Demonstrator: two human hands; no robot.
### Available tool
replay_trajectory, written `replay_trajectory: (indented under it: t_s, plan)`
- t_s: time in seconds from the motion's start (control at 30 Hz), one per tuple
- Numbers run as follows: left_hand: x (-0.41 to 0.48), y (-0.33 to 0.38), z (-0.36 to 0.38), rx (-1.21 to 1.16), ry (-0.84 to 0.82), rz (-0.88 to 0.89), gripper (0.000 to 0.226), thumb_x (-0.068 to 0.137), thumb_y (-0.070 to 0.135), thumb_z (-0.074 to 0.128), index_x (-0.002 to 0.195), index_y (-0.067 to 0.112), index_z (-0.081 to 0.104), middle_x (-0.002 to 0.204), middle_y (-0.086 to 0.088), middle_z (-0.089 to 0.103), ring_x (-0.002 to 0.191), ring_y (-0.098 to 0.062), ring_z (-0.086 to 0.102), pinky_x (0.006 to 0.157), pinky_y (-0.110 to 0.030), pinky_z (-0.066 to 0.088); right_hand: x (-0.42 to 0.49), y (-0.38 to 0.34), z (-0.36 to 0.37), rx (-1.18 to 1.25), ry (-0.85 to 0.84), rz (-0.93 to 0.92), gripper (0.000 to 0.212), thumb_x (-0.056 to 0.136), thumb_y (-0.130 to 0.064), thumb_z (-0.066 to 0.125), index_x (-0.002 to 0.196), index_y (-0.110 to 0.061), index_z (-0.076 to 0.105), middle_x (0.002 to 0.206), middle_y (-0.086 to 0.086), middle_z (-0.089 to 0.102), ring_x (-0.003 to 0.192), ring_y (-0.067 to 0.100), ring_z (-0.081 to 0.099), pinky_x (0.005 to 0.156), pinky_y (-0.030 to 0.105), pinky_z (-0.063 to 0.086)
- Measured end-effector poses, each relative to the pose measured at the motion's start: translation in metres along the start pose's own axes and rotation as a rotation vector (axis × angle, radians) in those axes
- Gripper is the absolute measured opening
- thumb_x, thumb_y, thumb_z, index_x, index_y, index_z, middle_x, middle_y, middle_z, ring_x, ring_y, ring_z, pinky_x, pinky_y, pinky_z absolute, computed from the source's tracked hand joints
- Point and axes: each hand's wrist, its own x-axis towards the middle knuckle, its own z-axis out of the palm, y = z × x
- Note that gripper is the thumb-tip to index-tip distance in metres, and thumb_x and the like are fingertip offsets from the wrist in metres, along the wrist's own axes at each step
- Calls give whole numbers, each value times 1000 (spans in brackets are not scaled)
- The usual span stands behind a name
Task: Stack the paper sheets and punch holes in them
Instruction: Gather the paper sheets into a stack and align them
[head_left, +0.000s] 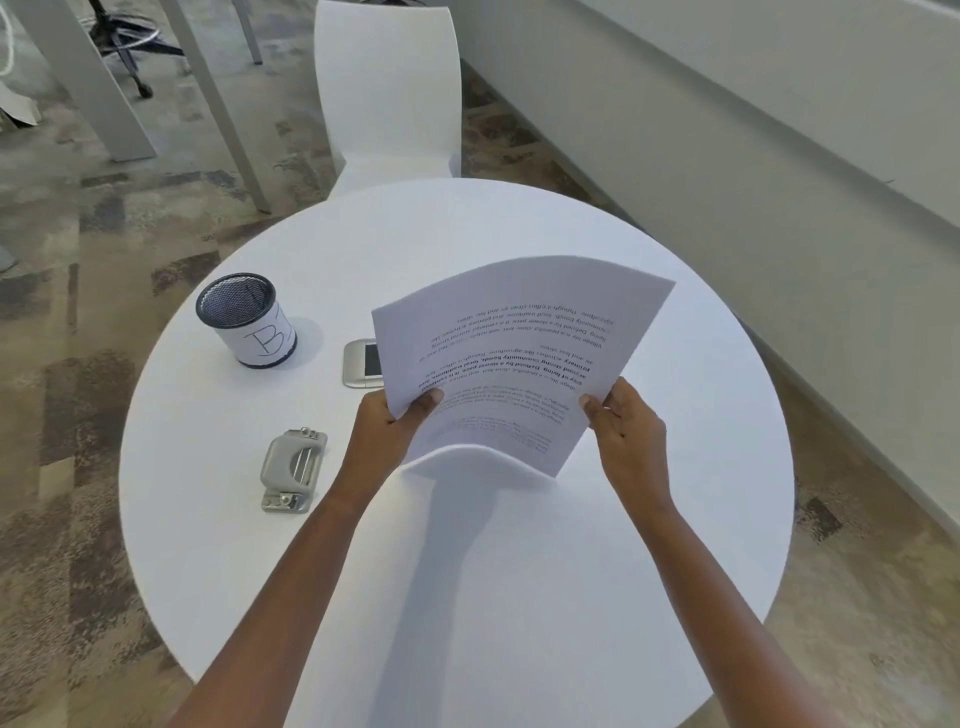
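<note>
A: Start at the hands. What are they doing?

B: Both are clamped on the paper sheets (511, 358). The left hand (387, 423) pinches the near left edge, thumb on top; the right hand (626, 431) pinches the near right edge the same way. The sheets hang in the air above the table (467, 597), printed side up, bowed in the middle, with the near edge curling under.

A: How will they handle?

B: Light and floppy, I judge, and likely to slide over one another. Gripping both side edges suits squaring them; for punching, one firm pinch close to the edge going into the hole punch (292, 470) seems safer, so nothing fans out.

A: And around the paper?

B: The hole punch lies on the table left of the sheets, just beyond the left wrist, with nothing between. A silver device (361, 364) lies partly hidden behind the paper's left corner. Further left of the sheets stands a mesh cup (247, 319) marked "B". A white chair (389, 88) stands beyond the table's far edge.
</note>
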Motion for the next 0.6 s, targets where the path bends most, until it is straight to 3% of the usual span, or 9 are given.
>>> replay_trajectory:
  t_s: [0.13,0.2,0.33,0.4,0.47,0.53,0.6]
  plan:
    - [-3,-6,0,13,-5,-26,15,85,11,62,86,26,63,81,15,66,65,13,62,62,-8,50,-2,5,3,-17,-26,69,14,91,-9,50,99,-15,60,88,-5,66,90,25,64,63,18,47]
    - [-4,-4,-1,22,8,-3,23,85,10,62,81,32,62,76,22,67,65,13,62,61,-6,50,-3,4,2,-27,0,58,13,91,-9,50,96,-13,61,85,-4,66,88,27,62,61,13,43]
    - [-6,-2,0,17,-7,2,30,85,10,62,78,39,62,82,18,66,68,12,63,61,-6,51,-4,2,1,-15,0,60,14,91,-8,50,98,-13,60,87,-1,69,90,25,63,75,25,51]
    - [-7,-5,1,3,-23,-25,27,85,10,62,79,36,62,85,14,66,68,12,63,62,-6,51,-5,3,1,-11,-33,88,14,91,-7,50,100,-12,60,90,-2,69,92,24,64,72,17,50]
    - [-9,-7,2,-24,-20,-48,23,85,8,61,82,31,64,83,16,66,68,12,63,60,-5,50,-4,5,1,-26,-40,103,13,91,-7,50,98,-9,60,94,7,70,91,30,63,76,26,51]
    - [-7,-3,3,-36,-1,-53,15,84,5,61,94,16,66,83,16,66,67,13,63,60,-6,49,-2,4,-2,-60,-15,73,11,91,-5,49,92,-6,60,90,12,69,81,32,60,69,24,49]
    - [-1,7,2,-76,37,-14,28,83,0,62,109,9,57,94,7,65,76,11,64,68,-10,51,3,-1,-7,-97,18,20,9,90,-4,49,85,-3,57,81,12,65,71,24,52,55,15,37]
